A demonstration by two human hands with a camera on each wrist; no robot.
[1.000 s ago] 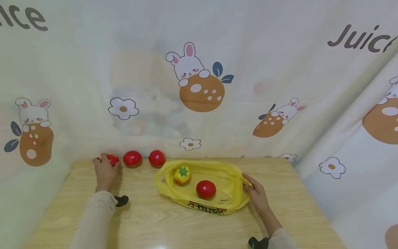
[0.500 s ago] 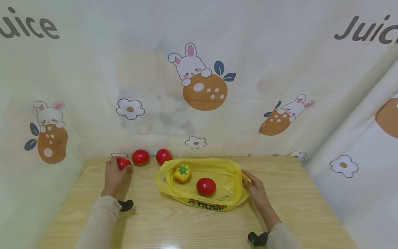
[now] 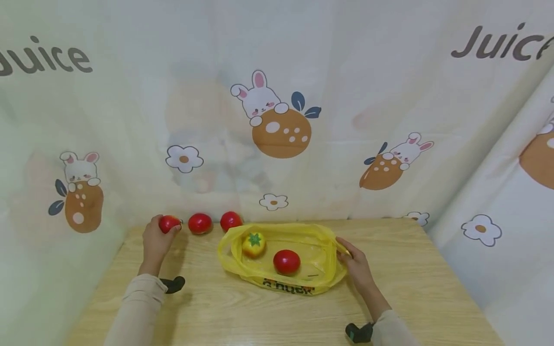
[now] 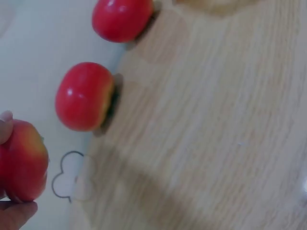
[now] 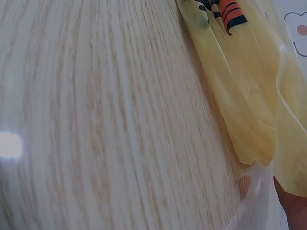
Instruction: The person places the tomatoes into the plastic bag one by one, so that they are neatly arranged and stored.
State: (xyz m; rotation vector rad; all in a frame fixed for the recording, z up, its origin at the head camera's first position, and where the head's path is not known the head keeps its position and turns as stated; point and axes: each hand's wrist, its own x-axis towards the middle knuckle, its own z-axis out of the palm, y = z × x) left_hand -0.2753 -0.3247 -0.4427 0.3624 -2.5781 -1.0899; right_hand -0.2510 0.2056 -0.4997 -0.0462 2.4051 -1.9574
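My left hand grips a red toy tomato between fingers and thumb at the back left of the table. In the left wrist view this tomato shows a yellowish end, and its shadow falls on the wood. Two more red tomatoes, one nearer and one farther right, lie along the back edge. My right hand holds the right rim of an opened yellow plastic bag. Inside the bag lie a yellow tomato with a green calyx and a red tomato.
A wooden table lies beneath everything. Directly behind it hangs a pale curtain printed with rabbits and flowers. The bag's left handle loop spreads toward the rightmost back tomato.
The head view has shifted slightly. My left hand's fingers have moved from over the tomato to its left side, and more of the tomato shows. My right hand stays on the bag.
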